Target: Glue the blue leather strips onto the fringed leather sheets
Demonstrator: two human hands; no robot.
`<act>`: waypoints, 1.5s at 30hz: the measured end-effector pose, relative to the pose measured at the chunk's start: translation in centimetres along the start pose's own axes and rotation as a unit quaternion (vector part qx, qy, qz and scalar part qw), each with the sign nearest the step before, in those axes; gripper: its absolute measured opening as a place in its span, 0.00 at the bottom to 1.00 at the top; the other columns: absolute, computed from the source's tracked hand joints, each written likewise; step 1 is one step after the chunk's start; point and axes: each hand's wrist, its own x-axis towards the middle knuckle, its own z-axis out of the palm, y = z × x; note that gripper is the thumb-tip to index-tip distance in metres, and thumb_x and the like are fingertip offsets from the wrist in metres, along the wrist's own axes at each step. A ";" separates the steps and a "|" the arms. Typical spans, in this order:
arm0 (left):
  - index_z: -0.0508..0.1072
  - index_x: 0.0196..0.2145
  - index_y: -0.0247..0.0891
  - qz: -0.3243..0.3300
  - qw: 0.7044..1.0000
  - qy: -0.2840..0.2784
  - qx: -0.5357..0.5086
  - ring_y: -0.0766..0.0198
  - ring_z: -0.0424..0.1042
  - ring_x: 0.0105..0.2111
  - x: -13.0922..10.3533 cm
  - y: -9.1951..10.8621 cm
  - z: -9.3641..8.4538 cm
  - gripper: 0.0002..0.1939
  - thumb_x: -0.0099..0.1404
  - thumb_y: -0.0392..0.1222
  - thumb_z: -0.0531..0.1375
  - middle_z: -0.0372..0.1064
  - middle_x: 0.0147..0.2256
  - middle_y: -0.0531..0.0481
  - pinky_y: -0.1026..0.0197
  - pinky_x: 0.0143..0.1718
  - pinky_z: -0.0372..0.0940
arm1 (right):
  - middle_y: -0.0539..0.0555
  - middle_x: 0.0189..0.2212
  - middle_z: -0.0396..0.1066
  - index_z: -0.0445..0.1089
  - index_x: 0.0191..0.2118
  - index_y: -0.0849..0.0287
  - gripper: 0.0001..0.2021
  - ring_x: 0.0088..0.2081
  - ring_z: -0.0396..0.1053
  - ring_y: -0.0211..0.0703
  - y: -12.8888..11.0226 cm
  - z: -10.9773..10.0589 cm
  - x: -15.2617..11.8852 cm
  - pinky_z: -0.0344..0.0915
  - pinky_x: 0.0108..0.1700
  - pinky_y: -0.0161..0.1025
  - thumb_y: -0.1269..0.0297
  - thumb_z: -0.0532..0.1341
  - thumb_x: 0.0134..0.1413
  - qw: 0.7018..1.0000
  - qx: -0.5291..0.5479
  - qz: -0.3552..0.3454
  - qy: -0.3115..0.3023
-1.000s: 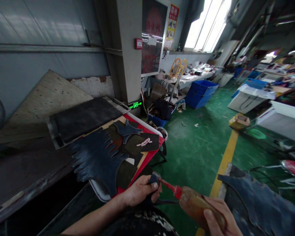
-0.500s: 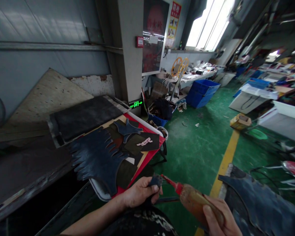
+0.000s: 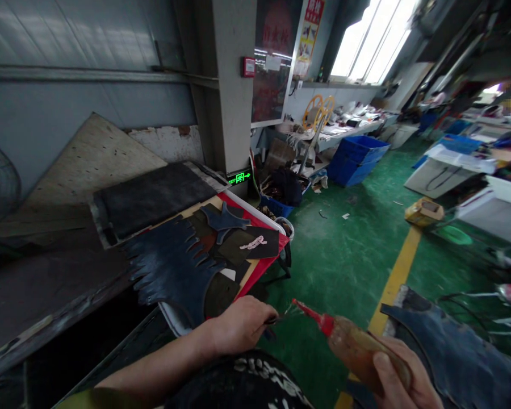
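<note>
Small dark piece and bottle held apart

A small, dark, flexible-looking piece [image 3: 273, 319] is pinched in the left hand [image 3: 241, 324], and a cloudy amber bottle [image 3: 351, 343] is grasped in the right hand [image 3: 398, 369]. The bottle's red tapered nozzle [image 3: 309, 311] is pointed at the piece without touching it; fine pale strands [image 3: 288, 309] are seen between them. The work is judged to be under way, but what is finished or left on the piece cannot be told, since it is mostly hidden by the fingers. A jagged dark-blue sheet [image 3: 174, 255] is laid out nearby.

Faint red Chinese characters, apparently "消火栓", are seen on the glass-fronted cabinet [image 3: 272, 74]. A running figure and arrow are shown on the lit green sign [image 3: 239, 178]. No brand is legible.
</note>
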 end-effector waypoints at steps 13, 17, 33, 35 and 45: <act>0.65 0.41 0.37 0.057 0.937 0.032 0.343 0.58 0.66 0.30 -1.0 0.2 -1.4 0.08 0.62 0.33 0.54 0.67 0.31 0.49 0.54 0.38 0.59 | 0.50 0.35 0.71 0.72 0.38 0.53 0.06 0.37 0.71 0.38 -0.5 1.4 1.7 0.68 0.39 0.31 0.61 0.62 0.55 0.994 0.028 -0.032 -0.104; 0.65 0.41 0.37 0.052 0.938 0.039 0.341 0.59 0.65 0.29 -1.5 -0.3 -0.9 0.08 0.62 0.34 0.55 0.67 0.30 0.49 0.54 0.37 0.59 | 0.50 0.33 0.72 0.73 0.38 0.52 0.05 0.35 0.72 0.38 -0.3 1.0 1.2 0.68 0.36 0.30 0.61 0.62 0.55 0.989 0.040 -0.030 -0.138; 0.65 0.44 0.35 0.068 0.932 0.055 0.351 0.58 0.64 0.29 -3.0 -0.5 -0.7 0.10 0.65 0.35 0.52 0.65 0.30 0.49 0.54 0.38 0.59 | 0.51 0.33 0.73 0.73 0.36 0.55 0.10 0.34 0.71 0.39 0.6 2.1 -0.1 0.67 0.36 0.30 0.54 0.63 0.53 0.991 0.047 0.085 -0.092; 0.66 0.44 0.36 0.067 0.933 0.054 0.349 0.59 0.64 0.29 -3.0 -0.5 -0.7 0.09 0.65 0.35 0.52 0.65 0.30 0.48 0.54 0.38 0.59 | 0.51 0.32 0.73 0.74 0.35 0.55 0.12 0.33 0.71 0.39 0.2 2.4 -0.2 0.67 0.36 0.30 0.52 0.63 0.51 0.989 0.067 0.107 -0.083; 0.65 0.44 0.36 0.052 0.938 0.048 0.340 0.59 0.65 0.30 -3.3 -0.9 -0.6 0.10 0.65 0.35 0.52 0.66 0.31 0.47 0.54 0.40 0.59 | 0.53 0.31 0.74 0.76 0.34 0.57 0.14 0.32 0.72 0.42 1.1 3.3 -2.3 0.69 0.32 0.32 0.51 0.66 0.46 0.938 0.196 0.240 -0.159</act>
